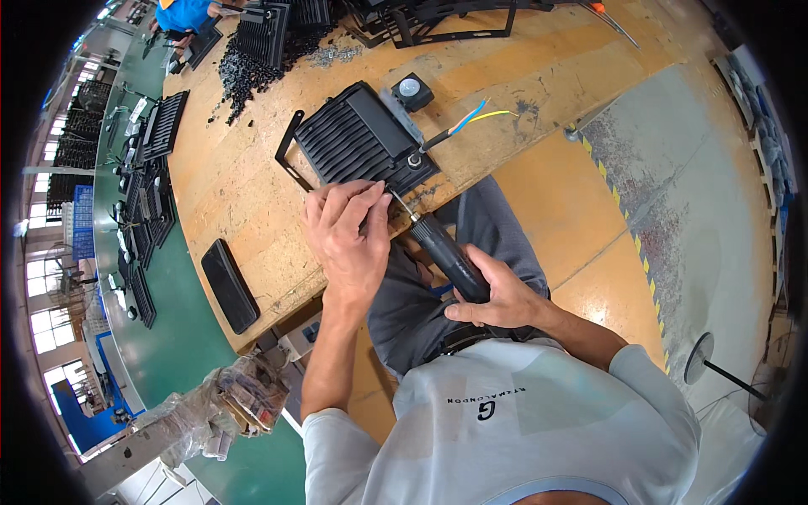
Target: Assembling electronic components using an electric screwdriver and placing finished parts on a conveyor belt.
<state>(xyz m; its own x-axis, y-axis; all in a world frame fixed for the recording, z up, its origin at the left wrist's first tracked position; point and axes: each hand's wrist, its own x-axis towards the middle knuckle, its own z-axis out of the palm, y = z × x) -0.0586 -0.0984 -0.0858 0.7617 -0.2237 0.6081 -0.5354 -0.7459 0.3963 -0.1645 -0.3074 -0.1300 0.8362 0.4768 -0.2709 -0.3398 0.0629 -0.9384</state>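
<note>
A black finned floodlight housing (343,145) lies on the wooden table near its front edge, its bracket (291,153) sticking out on the left. At the right side of the housing are a small black box with a round pale lens (411,89) and a short cable (438,140) with bare coloured wires. My right hand (502,296) is wrapped round a black electric screwdriver (448,257), whose bit reaches the housing's near edge. Beside that bit, my left hand (345,236) has thumb and fingers pinched together; what they hold, if anything, is hidden.
A dark phone (230,286) lies left on the table. Farther back are a heap of small black parts (244,77), loose screws (333,55), black brackets (450,25) and an orange-handled tool (599,8). More housings line the green surface (189,353) at left. Someone in blue (181,15) is at far left.
</note>
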